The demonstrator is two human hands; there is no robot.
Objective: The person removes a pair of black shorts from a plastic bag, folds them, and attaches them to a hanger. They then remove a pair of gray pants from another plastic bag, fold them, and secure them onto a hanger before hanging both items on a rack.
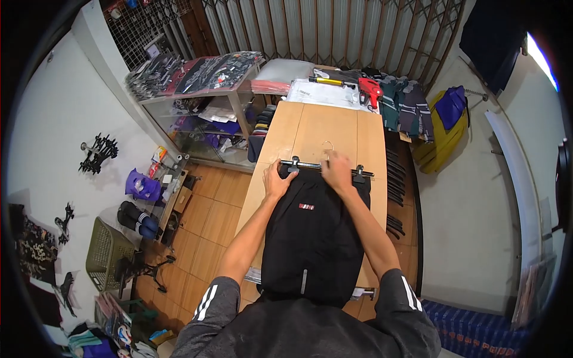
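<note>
Wood table (325, 122), black garment (313, 244) across it, top edge at clip hanger (310, 164). Left grip (277, 181) pinching garment's left corner, right grip (336, 171) mid-hanger, too blurry to tell.

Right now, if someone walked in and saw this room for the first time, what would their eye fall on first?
Probably the black cloth garment in the middle, spread over the pale wooden table, with a black bar hanger clipped along its far end. Next might come the bright red gun-shaped tool at the table's far right corner, then the shiny purple bag at left.
</note>
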